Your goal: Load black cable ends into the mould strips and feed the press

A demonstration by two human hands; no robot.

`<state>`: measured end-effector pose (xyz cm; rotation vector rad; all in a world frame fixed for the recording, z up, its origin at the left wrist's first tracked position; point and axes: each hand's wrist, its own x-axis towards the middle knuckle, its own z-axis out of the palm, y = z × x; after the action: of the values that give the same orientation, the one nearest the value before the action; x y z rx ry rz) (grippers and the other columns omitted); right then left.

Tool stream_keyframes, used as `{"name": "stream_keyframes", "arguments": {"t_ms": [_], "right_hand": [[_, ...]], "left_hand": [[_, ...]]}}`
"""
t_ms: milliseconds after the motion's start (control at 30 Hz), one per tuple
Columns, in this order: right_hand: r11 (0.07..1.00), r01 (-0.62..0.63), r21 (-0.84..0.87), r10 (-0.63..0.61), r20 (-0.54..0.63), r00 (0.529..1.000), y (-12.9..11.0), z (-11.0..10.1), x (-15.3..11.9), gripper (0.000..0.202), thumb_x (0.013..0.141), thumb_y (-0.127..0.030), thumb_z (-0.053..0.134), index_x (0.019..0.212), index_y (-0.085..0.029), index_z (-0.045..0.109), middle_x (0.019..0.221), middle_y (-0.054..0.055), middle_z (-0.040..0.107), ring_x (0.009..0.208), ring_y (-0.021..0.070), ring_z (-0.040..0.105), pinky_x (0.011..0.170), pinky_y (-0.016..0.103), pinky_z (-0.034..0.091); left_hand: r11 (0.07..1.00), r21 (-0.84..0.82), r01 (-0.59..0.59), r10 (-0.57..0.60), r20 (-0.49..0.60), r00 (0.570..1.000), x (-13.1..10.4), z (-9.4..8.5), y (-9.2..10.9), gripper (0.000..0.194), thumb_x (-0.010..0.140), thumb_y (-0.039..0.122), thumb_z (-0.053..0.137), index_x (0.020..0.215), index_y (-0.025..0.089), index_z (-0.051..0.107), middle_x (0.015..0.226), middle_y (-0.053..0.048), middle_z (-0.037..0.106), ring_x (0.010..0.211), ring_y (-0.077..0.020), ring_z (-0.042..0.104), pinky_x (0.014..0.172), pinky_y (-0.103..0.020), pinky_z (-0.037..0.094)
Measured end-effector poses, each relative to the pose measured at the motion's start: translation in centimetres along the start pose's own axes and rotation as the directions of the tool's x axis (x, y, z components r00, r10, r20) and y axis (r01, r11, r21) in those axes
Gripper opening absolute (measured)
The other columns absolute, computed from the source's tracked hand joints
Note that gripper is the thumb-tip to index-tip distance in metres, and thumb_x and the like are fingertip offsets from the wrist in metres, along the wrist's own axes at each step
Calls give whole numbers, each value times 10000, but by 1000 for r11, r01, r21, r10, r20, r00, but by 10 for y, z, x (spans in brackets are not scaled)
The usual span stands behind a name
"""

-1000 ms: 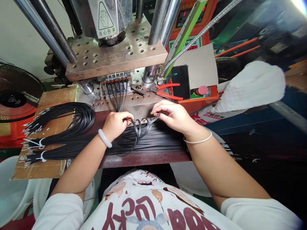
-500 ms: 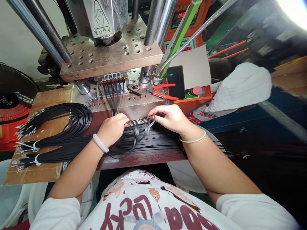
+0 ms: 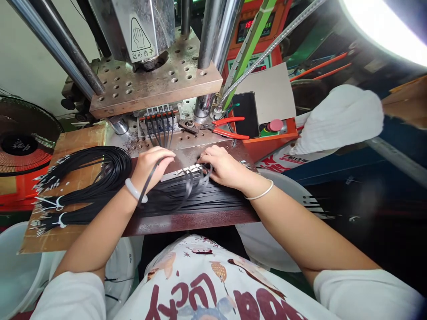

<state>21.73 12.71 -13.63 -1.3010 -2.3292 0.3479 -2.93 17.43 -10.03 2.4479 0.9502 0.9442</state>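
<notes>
**Left hand shifting left with a black cable as right hand closes in on the pale strip**

Since the earlier frame, the left hand (image 3: 151, 166) is showing a black cable (image 3: 146, 184) running over its back toward the wrist, and the right hand (image 3: 222, 166) is sitting further left, its fingers bunching at the right end of a pale strip (image 3: 182, 172). More of that strip is now showing between the hands.

The left grip is pinching the black cable, which is arching from the fingertips down to the bracelet, left of the frame's centre. The right grip is curling inward beside looped cables (image 3: 189, 184); whether it is clenching one of them, the view is not telling.

Below the hands, a layer of straight black cables (image 3: 220, 198) is lying across the tabletop (image 3: 200, 219). Above, more cables (image 3: 162, 129) are hanging out of a metal fixture (image 3: 171, 120) under the drilled plate (image 3: 156, 91). Red-handled pliers (image 3: 230, 126) are resting right of the fixture, near a dark phone (image 3: 247, 114). At the left of the frame, a coiled bundle (image 3: 120, 164) is lying partly on cardboard (image 3: 76, 182).
</notes>
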Motion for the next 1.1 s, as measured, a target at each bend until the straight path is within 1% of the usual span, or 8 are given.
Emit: {"name": "stream_keyframes", "arguments": {"t_ms": [100,200,267,400,633,833,967,1100], "right_hand": [[1000,11,7,-11,-43,999,1,4,1,143,833,-143,511,903,-164,634,884,114,591,880,257,501,782,384,398],[998,26,49,-24,-31,999,4,5,1,132,838,-150,509,910,-165,619,869,106,580,859,248,500,788,376,409],[997,24,69,-22,-30,999,6,5,0,123,841,-164,515,915,-164,614,873,104,573,864,249,497,791,372,414],[996,19,92,-17,-25,1000,6,4,1,124,860,-191,513,921,-161,616,871,101,565,866,249,491,791,368,417],[994,15,107,-10,-46,999,3,0,1,113,865,-199,518,889,-161,622,847,94,568,861,245,493,767,353,417],[992,12,122,-8,-35,999,2,2,4,134,837,-213,525,888,-151,631,856,103,581,862,247,505,782,369,435],[988,12,151,-2,-68,998,5,-4,-3,189,772,-176,516,925,-152,625,916,113,625,913,260,554,839,403,468],[982,-125,138,145,-142,979,17,-27,-2,242,801,-193,477,1008,-174,601,988,106,668,925,254,622,856,409,506]], "left_hand": [[1000,0,18,-18,107,994,-5,2,-6,142,832,101,606,783,163,724,781,-34,730,719,-142,682,725,-239,535],[996,-52,67,-67,-8,998,-12,5,-4,113,827,107,627,805,163,722,779,-26,735,707,-136,686,707,-223,533],[998,-59,17,-19,-23,1000,-16,6,-1,99,829,110,637,802,164,716,794,-20,738,720,-129,687,724,-209,528],[995,7,-97,97,50,994,-19,5,2,144,864,92,574,840,152,702,818,-43,730,739,-139,678,723,-218,515],[978,144,-151,132,132,982,-22,3,5,191,884,81,500,889,155,676,835,-48,716,743,-160,660,710,-258,510],[913,296,-281,226,207,952,-25,10,14,233,892,82,454,839,143,672,831,-81,723,782,-205,677,754,-332,526],[948,248,-200,148,215,965,-32,4,19,240,911,118,453,972,150,684,941,-87,732,862,-209,691,810,-344,556],[979,206,-14,-32,221,975,-28,-33,0,439,944,213,445,1375,139,477,1355,-133,570,1242,-225,557,1069,-383,466]]}}
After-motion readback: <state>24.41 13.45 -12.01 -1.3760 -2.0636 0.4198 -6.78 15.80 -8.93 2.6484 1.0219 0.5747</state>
